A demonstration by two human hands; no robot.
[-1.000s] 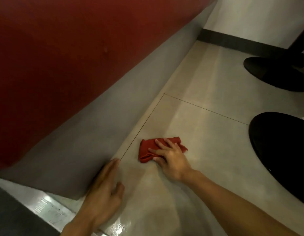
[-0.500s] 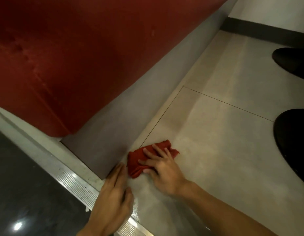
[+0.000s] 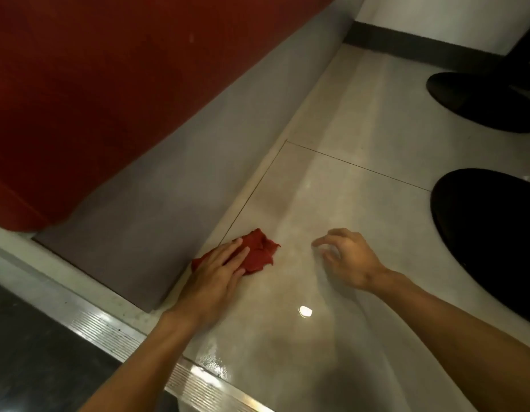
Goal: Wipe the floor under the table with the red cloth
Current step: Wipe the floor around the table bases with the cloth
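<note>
Here, the red cloth, crumpled, looking soft and light, best pressed flat from above, lies on the glossy pale floor beside the grey bench base, pinned under the flat left hand, while the right hand hovers nearby, loosely curled and empty.

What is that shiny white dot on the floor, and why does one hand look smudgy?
In the head view, the white dot is glare: a light reflected in the glossy floor, with smaller glints on the metal strip. The right hand is smeared by motion blur; the left hand, flat on the red cloth, looks sharper. The wide lens bends straight edges.
</note>
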